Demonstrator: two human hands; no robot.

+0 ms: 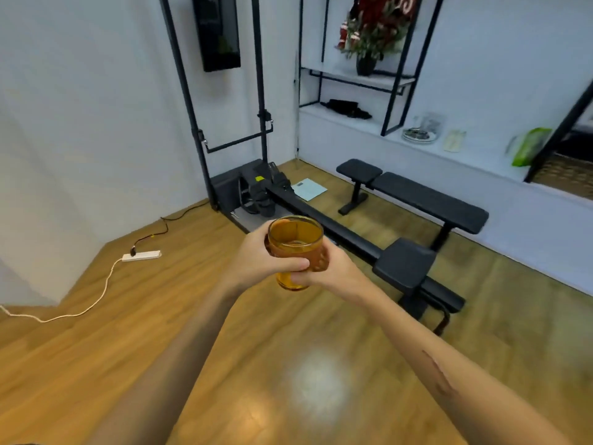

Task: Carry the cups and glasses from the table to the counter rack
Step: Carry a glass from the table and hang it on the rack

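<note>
Hands meet mid-frame around an amber glass, upright above the wood floor: left hand wraps its left side, thumb across the front; right hand cups its right side and lower part. Farther right stands a black bench.

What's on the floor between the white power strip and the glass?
Nothing: in the head view, only bare wood floor lies between the power strip and the amber glass held in both hands.
</note>
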